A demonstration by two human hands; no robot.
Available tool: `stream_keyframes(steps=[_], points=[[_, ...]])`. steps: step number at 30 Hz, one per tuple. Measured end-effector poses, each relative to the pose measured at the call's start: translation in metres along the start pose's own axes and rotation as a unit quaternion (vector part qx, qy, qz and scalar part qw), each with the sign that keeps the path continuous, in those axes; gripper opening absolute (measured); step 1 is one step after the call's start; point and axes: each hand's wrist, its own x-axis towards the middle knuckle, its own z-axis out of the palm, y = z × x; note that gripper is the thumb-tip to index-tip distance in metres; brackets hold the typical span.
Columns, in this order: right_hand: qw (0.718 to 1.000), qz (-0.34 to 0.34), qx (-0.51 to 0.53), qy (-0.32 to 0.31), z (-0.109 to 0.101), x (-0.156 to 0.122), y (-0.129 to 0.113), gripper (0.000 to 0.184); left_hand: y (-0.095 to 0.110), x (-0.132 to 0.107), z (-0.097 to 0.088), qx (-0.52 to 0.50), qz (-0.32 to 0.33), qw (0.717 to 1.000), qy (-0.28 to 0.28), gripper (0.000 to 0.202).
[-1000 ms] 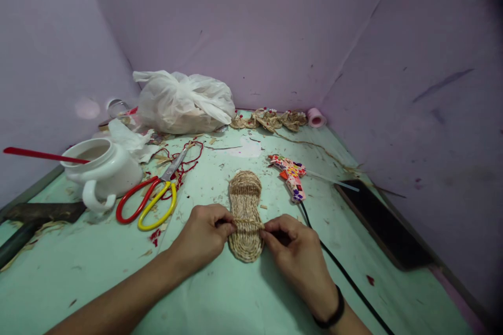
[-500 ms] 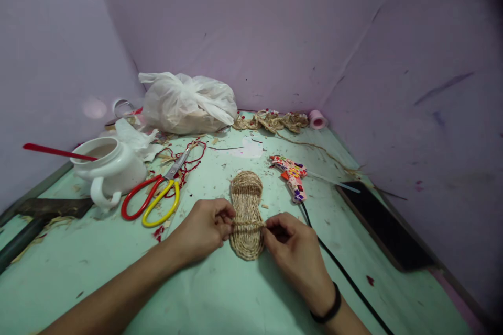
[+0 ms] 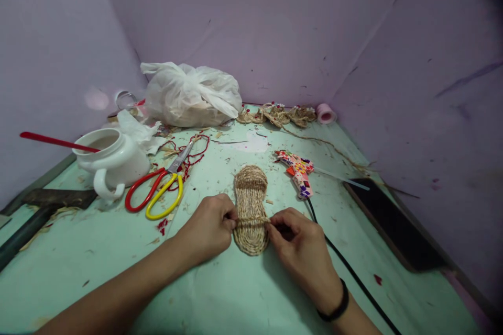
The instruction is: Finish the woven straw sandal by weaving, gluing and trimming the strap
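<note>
A small woven straw sole [image 3: 250, 199], shaped like a slipper, lies flat on the green tabletop between my hands. Across its lower part runs a short braided cord [image 3: 253, 221]. My left hand [image 3: 216, 220] pinches the cord's left end at the sole's edge, fingers closed. At the opposite edge my right hand [image 3: 296, 233], with a black band on the wrist, pinches the right end between thumb and forefinger. The fingertips hide both cord ends.
Left are scissors [image 3: 167, 183], a white pot [image 3: 121, 159] with a red stick, and a hammer [image 3: 47, 204]. A floral glue gun [image 3: 298, 167] with a black cable and a phone [image 3: 396, 225] lie right. Behind sit a plastic bag [image 3: 192, 94], straw pieces [image 3: 279, 114] and a pink roll [image 3: 326, 113].
The view has shifted slightly, so everything appears a little farther right and higher. Both hands keep their pinch on the cord across the sole.
</note>
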Motion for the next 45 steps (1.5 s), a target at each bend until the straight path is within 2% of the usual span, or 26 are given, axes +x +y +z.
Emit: stream_keyframes(steps=[2,4,7,12,15,19,22,26,30,33,36,38,45], points=[[0.998,0.041,0.043,-0.011,0.001,-0.001,0.001,0.011,-0.001,0.0,-0.003,-0.077,-0.062,0.994,-0.051,0.01],[0.987,0.101,0.124,-0.03,0.001,-0.002,0.002,0.011,0.0,0.001,-0.006,-0.158,-0.125,0.976,-0.086,0.01],[0.958,0.166,0.229,-0.04,0.001,-0.001,0.002,0.019,0.001,0.004,-0.007,-0.227,-0.173,0.956,-0.061,0.01],[0.902,0.238,0.36,-0.02,0.0,0.0,-0.006,0.039,0.002,0.006,-0.003,-0.33,-0.179,0.927,-0.008,0.011],[0.864,0.278,0.42,-0.009,0.0,-0.001,-0.011,0.052,0.001,0.005,-0.003,-0.363,-0.171,0.916,-0.006,0.012],[0.826,0.305,0.474,-0.019,0.002,0.0,-0.013,0.059,0.0,0.003,-0.002,-0.395,-0.183,0.9,-0.01,0.015],[0.816,0.296,0.495,-0.034,0.002,-0.001,-0.014,0.054,0.0,0.003,0.0,-0.409,-0.188,0.893,-0.01,0.017],[0.819,0.263,0.508,-0.048,0.003,-0.002,-0.012,0.034,0.001,0.003,0.001,-0.422,-0.183,0.888,-0.013,0.016],[0.824,0.246,0.51,-0.026,0.003,-0.001,-0.009,0.033,0.001,0.0,-0.001,-0.489,-0.187,0.852,0.019,0.027],[0.822,0.24,0.515,-0.016,0.002,0.0,-0.008,0.035,0.002,-0.003,-0.001,-0.527,-0.163,0.833,-0.031,0.035],[0.81,0.241,0.535,-0.014,0.002,0.001,-0.008,0.037,0.003,-0.005,-0.001,-0.526,-0.126,0.836,-0.094,0.036],[0.799,0.244,0.549,-0.018,0.002,0.001,-0.008,0.038,0.005,-0.005,-0.001,-0.509,-0.11,0.847,-0.107,0.036],[0.784,0.25,0.567,-0.038,-0.001,0.0,-0.013,0.035,0.018,-0.011,-0.003,-0.36,-0.1,0.926,-0.059,0.029]])
